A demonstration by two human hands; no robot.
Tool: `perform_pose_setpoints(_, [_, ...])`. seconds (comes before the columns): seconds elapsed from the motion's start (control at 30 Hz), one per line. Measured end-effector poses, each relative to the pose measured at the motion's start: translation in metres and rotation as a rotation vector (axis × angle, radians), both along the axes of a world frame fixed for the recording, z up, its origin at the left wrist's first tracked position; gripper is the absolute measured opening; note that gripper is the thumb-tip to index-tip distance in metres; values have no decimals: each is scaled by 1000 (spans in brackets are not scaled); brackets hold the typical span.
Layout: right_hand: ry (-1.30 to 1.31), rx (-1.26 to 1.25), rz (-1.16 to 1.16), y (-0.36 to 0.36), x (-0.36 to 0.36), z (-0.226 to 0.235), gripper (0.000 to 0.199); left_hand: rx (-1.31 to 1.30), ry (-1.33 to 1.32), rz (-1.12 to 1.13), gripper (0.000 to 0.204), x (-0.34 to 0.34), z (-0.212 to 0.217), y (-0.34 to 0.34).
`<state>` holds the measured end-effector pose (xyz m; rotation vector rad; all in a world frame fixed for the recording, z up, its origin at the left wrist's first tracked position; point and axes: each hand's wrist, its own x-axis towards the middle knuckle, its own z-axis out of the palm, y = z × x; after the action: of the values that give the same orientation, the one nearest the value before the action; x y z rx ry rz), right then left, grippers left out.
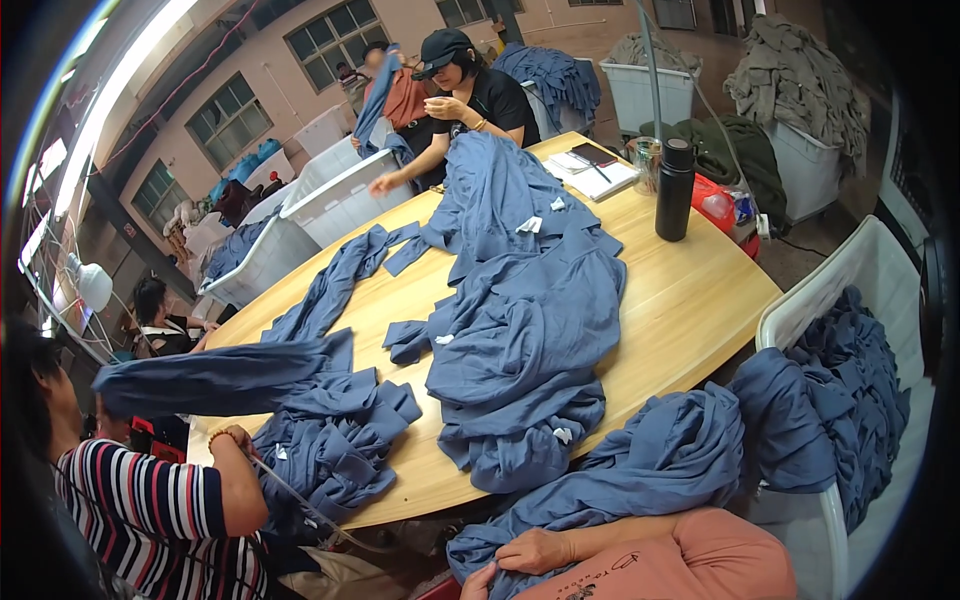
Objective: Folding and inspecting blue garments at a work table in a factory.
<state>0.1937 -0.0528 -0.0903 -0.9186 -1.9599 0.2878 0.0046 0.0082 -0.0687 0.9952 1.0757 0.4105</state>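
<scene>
A crumpled blue knit garment (640, 450) lies across my lap and against the near edge of the table. My right hand (535, 551) is closed on its cloth at the low end. Just to the left, my left hand (480, 582) pinches the edge of the same garment, partly cut off by the lower edge of the picture. Beyond my hands, a long heap of similar blue garments (525, 335) with small white tags runs across the wooden table (690, 290).
On my right stands a white bin (850, 262) full of blue garments. A black bottle (675, 190), a glass jar (647, 165) and a notebook (603, 178) sit at the far right. At left, a co-worker in a striped shirt (150, 500) handles another blue pile (335, 440); another co-worker (490, 100) is across the table.
</scene>
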Motion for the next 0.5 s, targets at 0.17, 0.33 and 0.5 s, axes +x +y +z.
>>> perform_pose_setpoints(0.17, [10, -64, -57, 3, 1, 1, 15, 382, 106, -26, 14, 3, -2, 5])
perform_pose_setpoints(0.33, [1, 14, -57, -1, -1, -1, 13, 1443, 322, -504, 21, 46, 36, 21])
perform_pose_setpoints(0.5, [138, 56, -99, -4, -1, 3, 25, 1005, 469, -1016, 27, 46, 32, 43])
